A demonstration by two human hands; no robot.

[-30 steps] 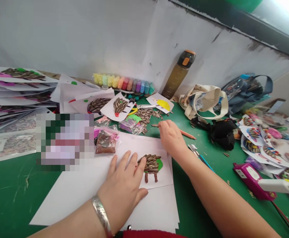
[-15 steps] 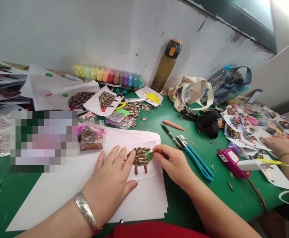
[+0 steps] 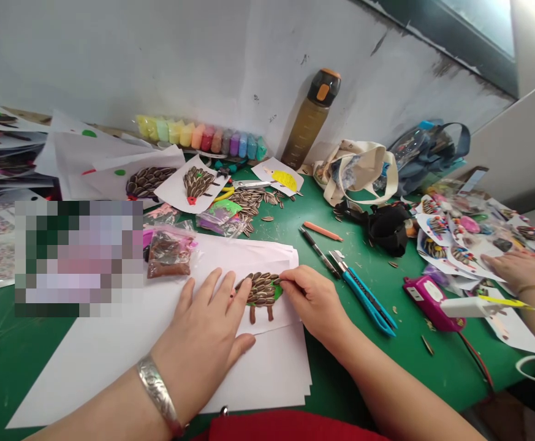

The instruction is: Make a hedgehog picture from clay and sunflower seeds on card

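Note:
My left hand [image 3: 207, 334] lies flat with fingers spread on the white paper sheets [image 3: 111, 361], its fingertips touching the left edge of a small craft animal [image 3: 261, 291] made of sunflower seeds on green clay with brown legs. My right hand [image 3: 315, 300] is pinched together at the animal's right edge, pressing a sunflower seed onto the green clay. A silver bracelet [image 3: 159, 392] sits on my left wrist.
A pile of loose sunflower seeds [image 3: 251, 205], clay bags [image 3: 170, 254], finished seed pictures [image 3: 193, 184], a strip of coloured clay tubs [image 3: 200, 136] and a brown bottle [image 3: 311, 119] lie behind. Blue cutters [image 3: 363, 297], a pencil [image 3: 322, 231], a pink glue gun [image 3: 430, 300] and another person's hand [image 3: 519, 269] are to the right.
My right hand came back from the seed pile with a seed and now presses it at the craft animal's right edge. The left hand stayed flat on the paper.

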